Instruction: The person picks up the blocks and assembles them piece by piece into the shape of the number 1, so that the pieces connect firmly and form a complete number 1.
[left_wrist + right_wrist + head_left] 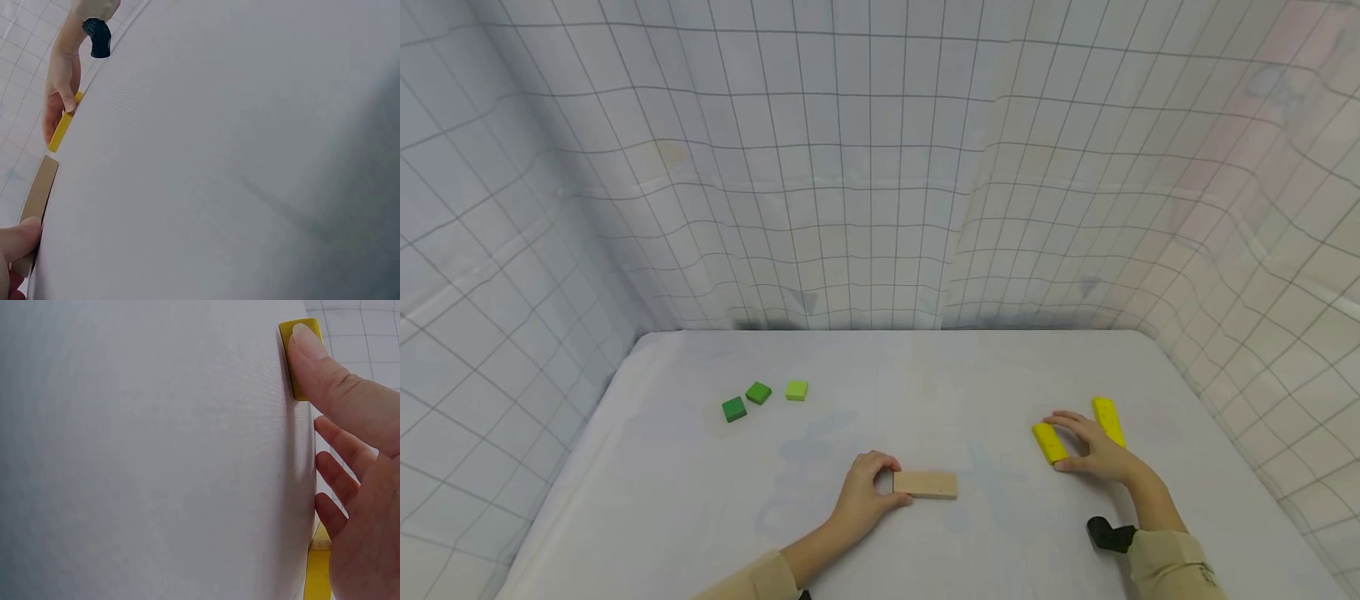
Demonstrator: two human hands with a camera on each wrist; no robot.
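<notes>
Near the table's front middle, my left hand (862,497) holds a plain wooden block (931,485) by its left end, thumb on the near side and fingers on the far side. The left wrist view shows the thumb pressed along this wooden block (40,187). To the right, my right hand (1099,454) grips a yellow block (1049,444) between thumb and fingertips. In the right wrist view the thumb lies over one end of the yellow block (300,394). A second yellow block (1107,417) lies just behind the right hand, partly hidden by it.
Two dark green blocks (734,409) and a light green block (797,390) lie at the back left of the white table (910,392). A black device (1108,535) is strapped at the right wrist. Gridded white cloth (865,183) hangs around the back and sides.
</notes>
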